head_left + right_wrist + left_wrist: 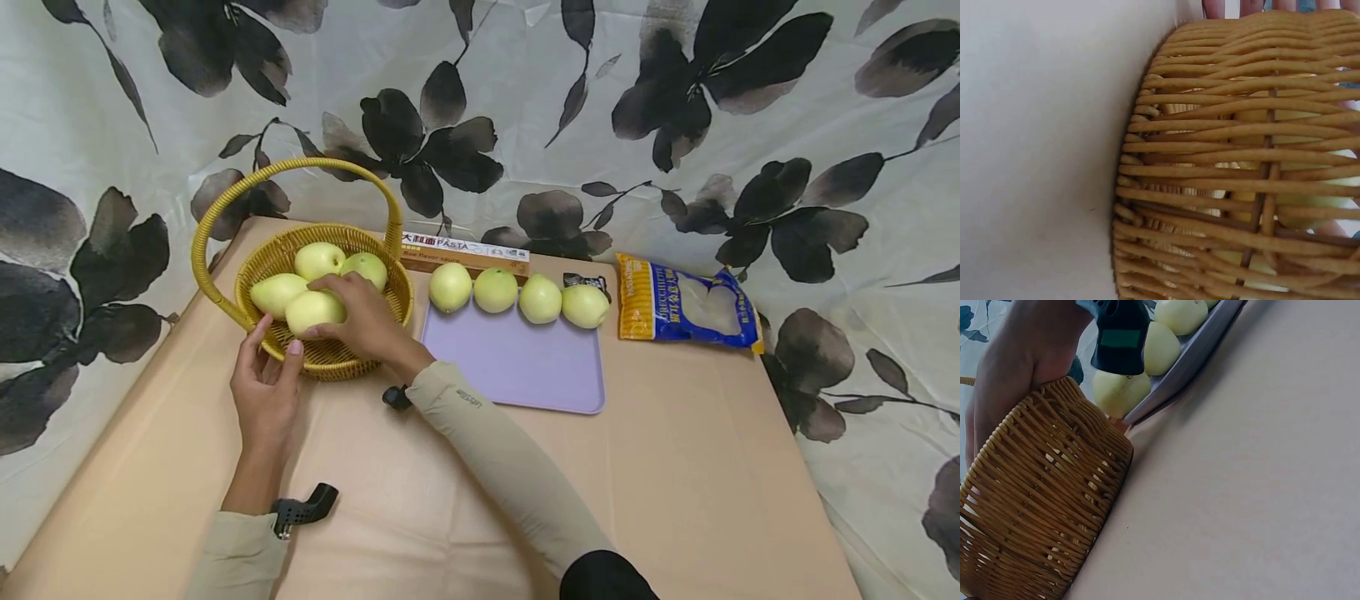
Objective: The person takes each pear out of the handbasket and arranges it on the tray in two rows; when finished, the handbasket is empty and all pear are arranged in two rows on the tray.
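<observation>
1. Peach-toned cloth covers the table, running from the near edge to a flowered backdrop.
2. Nearest is a light sleeve on the left arm, with a black wrist mount beside its cuff.
3. The left hand is at the near left side of the basket, its thumb and fingers spread apart, gripping nothing.
4. The right hand reaches over the basket's right rim, thumb and fingers on either side of a pale green fruit, holding it; whether it is lifted, I cannot tell.
5. The woven basket, its handle upright, contains that fruit and three others.
6. Right of it lies a lilac tray, with four more fruits in a row along its far edge.
7. To the tray's right is a blue-and-yellow bag.
8. Behind the row are a pasta box and a small dark packet.
</observation>
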The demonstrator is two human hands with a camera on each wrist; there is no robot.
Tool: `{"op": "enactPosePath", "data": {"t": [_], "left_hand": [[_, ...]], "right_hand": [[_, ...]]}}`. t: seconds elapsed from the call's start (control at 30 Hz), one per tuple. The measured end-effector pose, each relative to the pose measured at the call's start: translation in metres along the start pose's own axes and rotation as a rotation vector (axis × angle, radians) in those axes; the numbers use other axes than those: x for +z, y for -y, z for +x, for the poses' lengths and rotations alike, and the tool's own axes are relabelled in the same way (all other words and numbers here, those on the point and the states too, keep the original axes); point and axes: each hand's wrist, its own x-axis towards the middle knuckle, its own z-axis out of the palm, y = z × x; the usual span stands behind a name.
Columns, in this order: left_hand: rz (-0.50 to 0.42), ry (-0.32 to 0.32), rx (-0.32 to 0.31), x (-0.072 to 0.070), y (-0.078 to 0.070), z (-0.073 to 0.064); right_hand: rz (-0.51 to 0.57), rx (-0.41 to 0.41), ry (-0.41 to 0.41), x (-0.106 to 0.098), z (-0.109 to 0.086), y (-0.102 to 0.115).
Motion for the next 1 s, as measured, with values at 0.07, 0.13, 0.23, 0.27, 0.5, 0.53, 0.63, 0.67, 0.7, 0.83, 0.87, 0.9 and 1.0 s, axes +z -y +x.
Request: {"op": "enactPosePath", "data": {"t": [0.07, 0.13, 0.23, 0.27, 0.5, 0.53, 0.63, 0.67, 0.7, 0.83, 0.87, 0.9, 1.0], "left_hand": [[0.004, -0.001, -0.014, 0.0, 0.001, 0.0], [0.009, 0.001, -0.025, -0.001, 0.001, -0.001], [0.009, 0.002, -0.032, -0.002, 0.002, -0.003], [0.008, 0.001, -0.031, -0.002, 0.002, -0.003], [0.005, -0.011, -0.006, -0.002, 0.001, -0.004], [-0.007, -0.011, -0.006, -0.002, 0.0, -0.004], [-0.014, -0.009, -0.004, -0.001, -0.001, -0.003], [-0.018, -0.009, -0.007, -0.001, -0.001, -0.003], [-0.021, -0.009, -0.01, -0.001, -0.001, -0.003], [-0.025, -0.011, -0.015, 0.0, -0.001, -0.002], [-0.022, -0.01, -0.016, 0.0, -0.001, -0.002], [-0.017, -0.009, -0.015, 0.0, -0.001, -0.002], [-0.003, -0.007, -0.018, 0.0, 0.0, -0.001]], "right_hand": [[0.027, 0.018, -0.061, 0.0, -0.004, -0.001], [0.063, 0.025, -0.106, -0.001, -0.007, -0.002], [0.153, 0.012, -0.158, -0.002, -0.012, -0.003], [0.179, 0.007, -0.168, -0.002, -0.013, -0.004], [0.279, -0.006, -0.218, -0.015, -0.028, -0.003], [0.284, -0.005, -0.228, -0.018, -0.031, -0.003], [0.298, -0.008, -0.261, -0.026, -0.037, -0.004], [0.302, -0.015, -0.273, -0.029, -0.039, -0.005], [0.304, -0.022, -0.283, -0.031, -0.041, -0.006], [0.309, -0.021, -0.313, -0.04, -0.051, -0.011], [0.309, -0.018, -0.318, -0.041, -0.054, -0.012], [0.306, -0.011, -0.323, -0.043, -0.057, -0.014], [0.331, 0.003, -0.331, -0.047, -0.064, -0.017]]}}
